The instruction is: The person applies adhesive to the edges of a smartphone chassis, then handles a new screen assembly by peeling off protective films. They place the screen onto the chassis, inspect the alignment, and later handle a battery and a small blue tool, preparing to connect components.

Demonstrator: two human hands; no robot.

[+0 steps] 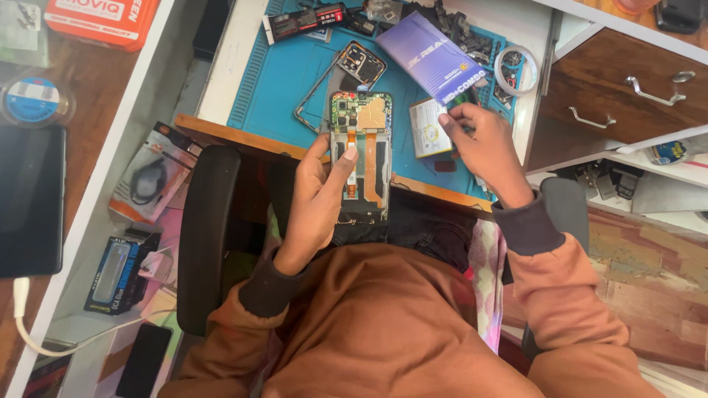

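— What is held by the left hand?

— An opened phone, back cover off, is gripped upright, thumb laid across its middle.

— And the right hand?

— Its fingers are pinched together on something small, possibly a dark part; it cannot be made out. A white battery lies just beside it, a purple box beyond on the blue mat.

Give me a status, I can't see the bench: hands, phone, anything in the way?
Left hand holds opened phone, thumb on its middle. Right hand pinches a small part beside white battery. Purple box close behind.
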